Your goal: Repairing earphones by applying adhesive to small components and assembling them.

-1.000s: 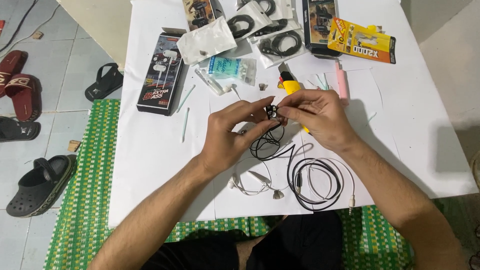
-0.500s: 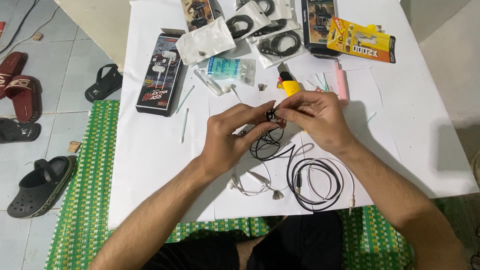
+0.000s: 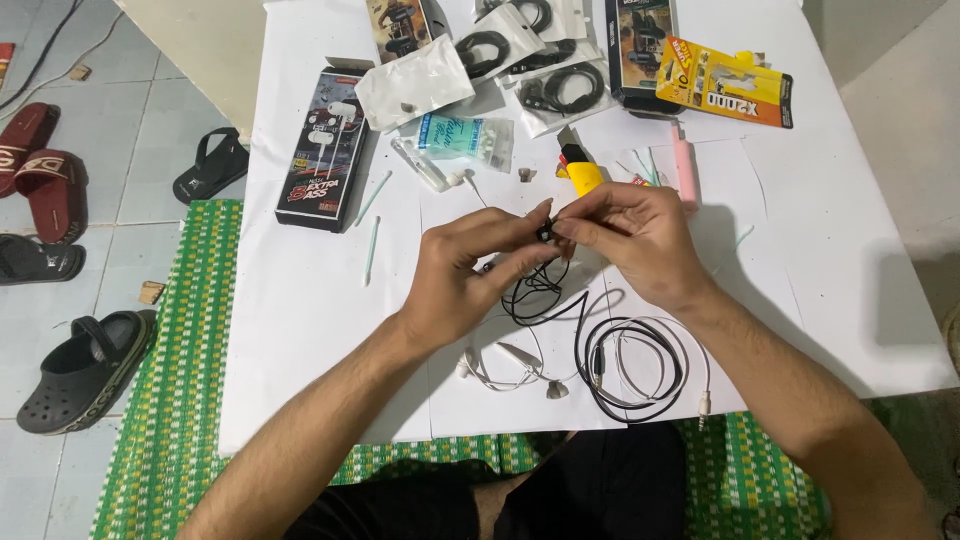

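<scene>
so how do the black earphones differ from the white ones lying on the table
The black earphones are dark-corded, with one end pinched between the left hand and right hand; the white earphones lie untouched on the white table cover. The black cord hangs from the fingers and runs down into a coil on the table, while the white pair lies flat, nearer the person's body. Both are wired, with thin cords.

Two hands meet over the surface. On it lie three boxes, one yellow blister card and two cotton swabs. On the left floor are five sandals.
</scene>
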